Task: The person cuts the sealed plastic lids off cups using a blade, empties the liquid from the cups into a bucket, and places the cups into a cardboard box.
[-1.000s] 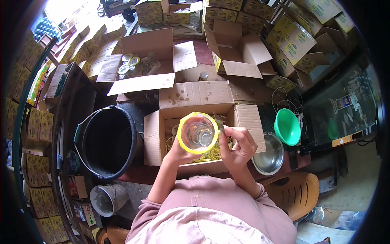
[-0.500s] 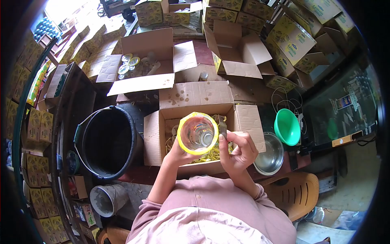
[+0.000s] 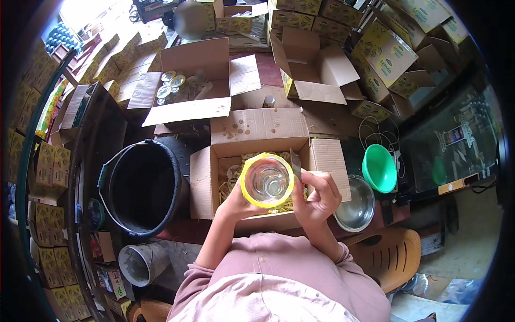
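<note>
A clear cup [image 3: 268, 185] with a yellow band around its rim is tilted so that its mouth faces me. My left hand [image 3: 236, 204] is wrapped around the cup's lower left side. Between the thumb and fingers of my right hand [image 3: 317, 199] is a thin, flat dark blade [image 3: 295, 162], upright by the cup's right rim; I cannot tell whether it touches. Below both hands, an open cardboard box [image 3: 258, 124] contains yellow strips and scraps [image 3: 226, 189], partly hidden by the cup and hands.
A black bucket [image 3: 173, 188] stands left, above a smaller grey bucket [image 3: 155, 264]. On the right are a clear bowl [image 3: 369, 206] and a green bowl [image 3: 378, 167]. Behind, one open carton [image 3: 196, 56] has yellow-lidded cups; another carton [image 3: 335, 64] stands beside it.
The cup has shifted slightly right and down, and its yellow rim looks rounder. My right hand stays close to its place with the blade. A blurred round shape has appeared at the back.
</note>
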Available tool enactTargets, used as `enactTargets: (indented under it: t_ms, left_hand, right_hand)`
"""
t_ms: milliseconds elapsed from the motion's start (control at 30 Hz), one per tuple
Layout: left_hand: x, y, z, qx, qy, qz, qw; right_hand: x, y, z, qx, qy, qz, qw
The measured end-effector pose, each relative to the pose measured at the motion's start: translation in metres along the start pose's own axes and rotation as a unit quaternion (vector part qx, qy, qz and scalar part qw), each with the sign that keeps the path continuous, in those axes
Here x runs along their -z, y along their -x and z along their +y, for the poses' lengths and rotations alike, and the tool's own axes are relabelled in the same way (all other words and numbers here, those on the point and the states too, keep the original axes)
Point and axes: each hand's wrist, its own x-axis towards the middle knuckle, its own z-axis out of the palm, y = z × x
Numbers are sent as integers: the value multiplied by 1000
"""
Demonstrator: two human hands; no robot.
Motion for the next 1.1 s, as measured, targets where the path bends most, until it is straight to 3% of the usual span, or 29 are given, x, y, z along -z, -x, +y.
enactTargets:
  t_ms: [633,833,1100]
  left_hand:
    - [8,-2,4,57,-11,-13,998]
    - [1,-1,-5,8,4,35,999]
    - [5,-1,-2,58,-6,-28,998]
  right_hand:
    - [-6,-6,3,58,10,-12,998]
    - [-8,2,3,32,11,7,999]
    - [-4,-1,2,15,20,-6,1000]
